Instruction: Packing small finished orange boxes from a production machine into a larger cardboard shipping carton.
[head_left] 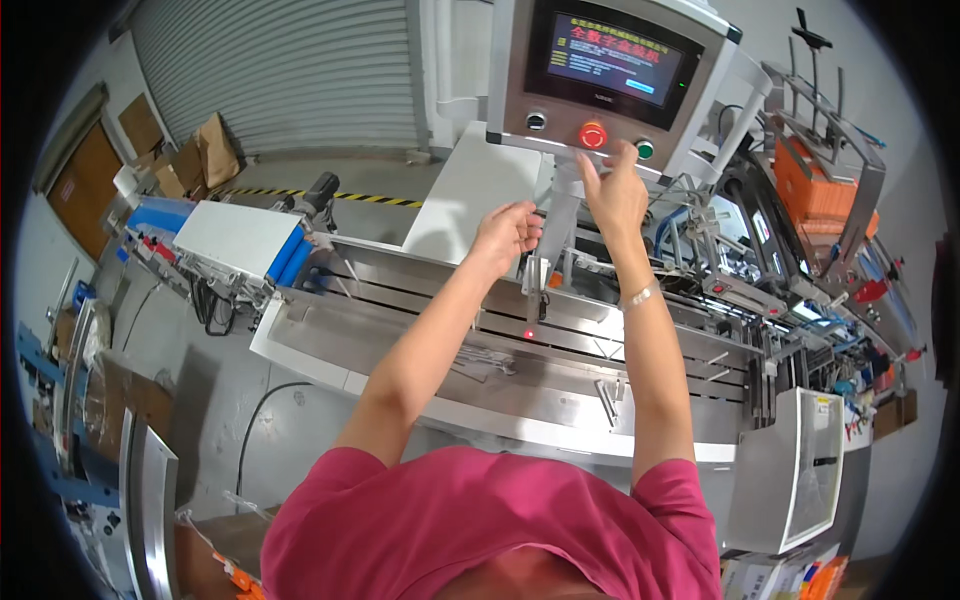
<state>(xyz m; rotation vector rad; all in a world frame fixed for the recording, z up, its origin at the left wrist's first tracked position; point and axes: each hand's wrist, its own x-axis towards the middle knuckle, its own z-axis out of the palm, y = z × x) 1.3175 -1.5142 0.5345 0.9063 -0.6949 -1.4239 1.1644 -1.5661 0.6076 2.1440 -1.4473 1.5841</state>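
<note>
A grey control panel [512, 105] with a lit touchscreen [612, 62] faces me at the top. Along its lower edge sit a black knob [536, 121], a red emergency stop button [592, 135] and a green button [644, 149]. My right hand [617, 197] is raised at this edge, thumb and index finger apart and nothing between them. The index fingertip is close to the green button; contact cannot be made out. My left hand [507, 238] hovers beside the panel's support post [562, 222], fingers curled in, with nothing visible in them.
Below my arms runs a long metal conveyor trough [540, 390] with slots and a red light [529, 334]. A white-topped feeder [235, 238] stands left. Orange stacks [808, 190] sit in the machine at right, above a white cabinet [790, 470]. A roller shutter [280, 70] closes the back.
</note>
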